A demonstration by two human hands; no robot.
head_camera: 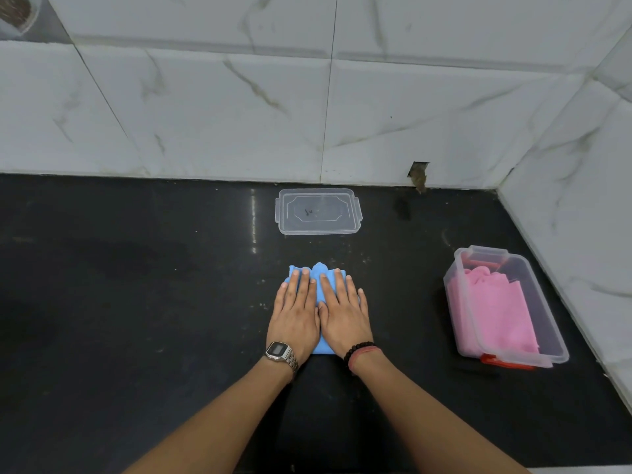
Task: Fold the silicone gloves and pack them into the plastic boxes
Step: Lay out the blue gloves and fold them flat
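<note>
A black, glossy counter (pixel 136 302) fills the lower half of the view, dusted with pale specks and carrying a vertical streak of reflected light (pixel 253 220) just beyond and left of the fingertips. Past the fingertips rises a wall of white marble-veined tiles (pixel 205 107), meeting a second tiled wall (pixel 574 186) on the right. A small chipped hole (pixel 419 174), perhaps stained, sits at the back wall's base.

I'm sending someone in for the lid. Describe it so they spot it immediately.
Start at the dark countertop and follow it back to the marble-tiled wall. Right at the wall's foot, straight beyond the hands pressing the blue glove, lies the clear lid. Unlike the deep box at right, holding pink material, it is flat and shallow, with small dark writing on it.
</note>
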